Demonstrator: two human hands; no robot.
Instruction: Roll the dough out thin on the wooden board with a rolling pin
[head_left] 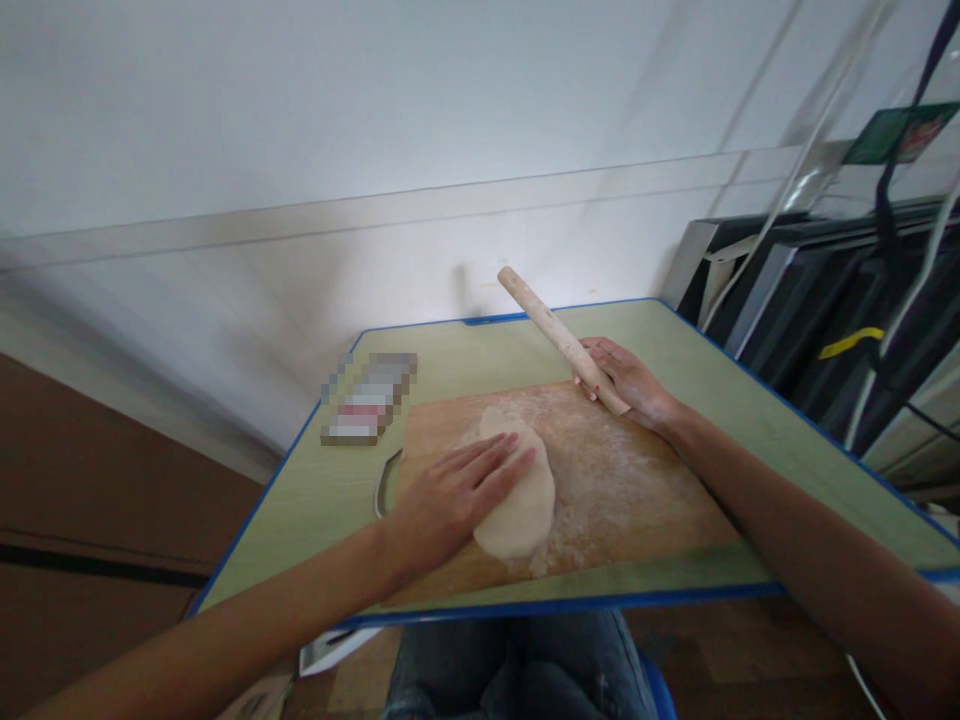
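A green table (720, 400) with a blue edge fills the middle of the view, its far side against a pale wall. On it lies a wooden board (637, 490), dusted with flour across its centre and right half, with a handle slot at its left end. The dough (525, 510) sits on the left-centre of the board: a flattened oval whose long axis runs from near to far, leaning a little left at the far end. The left hand (454, 495) rests flat on the dough's left flank, fingers spread and extended, pointing right and slightly far across the top; it presses rather than grips. The right hand (626, 380) is at the board's far right edge, fingers curled around the near end of a rolling pin (559, 335). The pin is tilted up off the board, its long axis running from the hand up and away to the far left, its free end over the table's far edge. So the dough lies near and left of the pin, directly under the left hand, well apart from the right. A small flat object (367, 398) on the table left of the board is blurred out, and no writing can be read anywhere.
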